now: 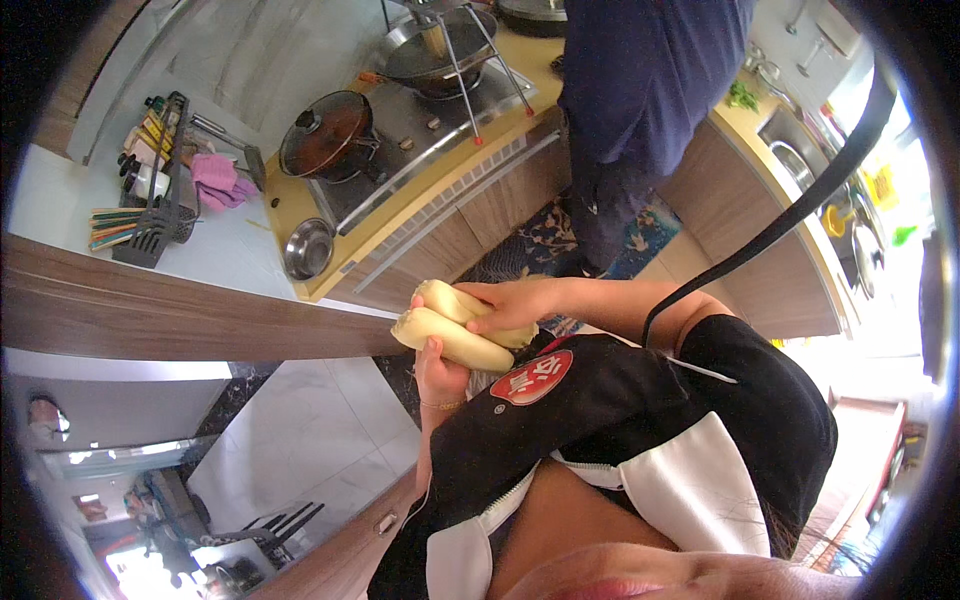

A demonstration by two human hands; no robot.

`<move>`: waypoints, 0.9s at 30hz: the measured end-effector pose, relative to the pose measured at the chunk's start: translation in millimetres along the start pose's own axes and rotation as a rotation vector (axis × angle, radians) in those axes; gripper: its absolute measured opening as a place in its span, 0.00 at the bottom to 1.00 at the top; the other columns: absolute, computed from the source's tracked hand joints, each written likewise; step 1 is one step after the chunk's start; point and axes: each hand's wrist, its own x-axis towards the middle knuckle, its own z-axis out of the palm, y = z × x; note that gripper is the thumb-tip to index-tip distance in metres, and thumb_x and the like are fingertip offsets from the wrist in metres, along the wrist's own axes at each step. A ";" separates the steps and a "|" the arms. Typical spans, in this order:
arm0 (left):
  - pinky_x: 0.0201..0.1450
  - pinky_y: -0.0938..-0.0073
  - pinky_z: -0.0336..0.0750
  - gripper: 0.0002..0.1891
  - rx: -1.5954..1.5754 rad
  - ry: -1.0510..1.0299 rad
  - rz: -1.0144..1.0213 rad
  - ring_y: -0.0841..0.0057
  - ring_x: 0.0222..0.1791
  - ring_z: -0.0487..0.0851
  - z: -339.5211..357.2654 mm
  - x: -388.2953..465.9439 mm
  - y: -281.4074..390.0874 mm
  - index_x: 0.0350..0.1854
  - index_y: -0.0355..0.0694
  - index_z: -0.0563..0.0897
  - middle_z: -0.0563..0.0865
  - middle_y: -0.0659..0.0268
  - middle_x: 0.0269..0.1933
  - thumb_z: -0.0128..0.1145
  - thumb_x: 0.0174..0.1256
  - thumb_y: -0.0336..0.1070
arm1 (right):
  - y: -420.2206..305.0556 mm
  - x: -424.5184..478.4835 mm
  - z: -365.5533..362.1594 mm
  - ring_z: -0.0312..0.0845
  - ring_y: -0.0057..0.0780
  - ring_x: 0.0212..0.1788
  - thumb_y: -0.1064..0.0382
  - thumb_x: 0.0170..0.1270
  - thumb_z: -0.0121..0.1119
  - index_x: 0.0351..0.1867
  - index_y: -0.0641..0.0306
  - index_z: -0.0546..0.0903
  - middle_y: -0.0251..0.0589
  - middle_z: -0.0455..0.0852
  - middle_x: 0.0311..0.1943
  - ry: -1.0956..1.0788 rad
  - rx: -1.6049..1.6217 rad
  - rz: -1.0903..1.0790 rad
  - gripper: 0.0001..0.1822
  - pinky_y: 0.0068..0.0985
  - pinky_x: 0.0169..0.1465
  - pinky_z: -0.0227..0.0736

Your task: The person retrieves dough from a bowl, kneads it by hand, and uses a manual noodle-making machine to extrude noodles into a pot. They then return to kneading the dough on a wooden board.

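Several thick, pale-yellow, peeled root vegetables are bunched together in front of my black top. My left hand, a bracelet at its wrist, supports the nearest root vegetable from below, with a finger and thumb showing around it. My right hand reaches in from the right and closes over the root vegetables behind, its fingers lying between the pieces. Their ends look rough. Part of a clear plastic-like wrap shows beneath the bunch; my palms are hidden.
Ahead, a gas hob carries a lidded pan and a wok beside a metal rack. A steel bowl sits at the counter's corner. Another person in dark blue clothes stands close by. A utensil rack is at left, a sink at right.
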 end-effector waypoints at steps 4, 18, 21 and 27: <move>0.69 0.53 0.59 0.36 0.028 0.046 0.023 0.55 0.68 0.63 -1.3 25.7 14.3 0.75 0.53 0.51 0.60 0.57 0.71 0.44 0.68 0.57 | -4.6 31.2 -26.3 0.63 0.29 0.64 0.50 0.70 0.53 0.72 0.66 0.51 0.46 0.69 0.63 -0.063 0.008 0.034 0.38 0.27 0.65 0.61; 0.69 0.58 0.61 0.29 -0.160 0.152 0.005 0.59 0.66 0.67 -54.5 70.4 56.7 0.73 0.44 0.55 0.65 0.56 0.67 0.41 0.70 0.39 | 2.6 130.9 -44.1 0.66 0.35 0.63 0.51 0.68 0.54 0.70 0.65 0.56 0.49 0.72 0.61 -0.099 -0.026 -0.004 0.36 0.30 0.65 0.61; 0.69 0.58 0.62 0.27 -0.256 0.128 -0.009 0.60 0.65 0.68 -90.2 84.2 70.3 0.72 0.45 0.57 0.67 0.58 0.67 0.43 0.71 0.37 | -4.0 164.8 -45.5 0.63 0.35 0.66 0.53 0.69 0.51 0.72 0.65 0.52 0.50 0.68 0.64 -0.132 -0.086 -0.027 0.36 0.31 0.68 0.58; 0.73 0.60 0.55 0.30 -0.186 0.087 0.049 0.64 0.70 0.62 -118.8 98.6 125.6 0.73 0.47 0.56 0.63 0.61 0.70 0.44 0.70 0.44 | -32.7 218.4 -28.9 0.62 0.34 0.67 0.52 0.69 0.52 0.72 0.66 0.50 0.50 0.68 0.65 -0.047 -0.106 -0.010 0.38 0.30 0.68 0.57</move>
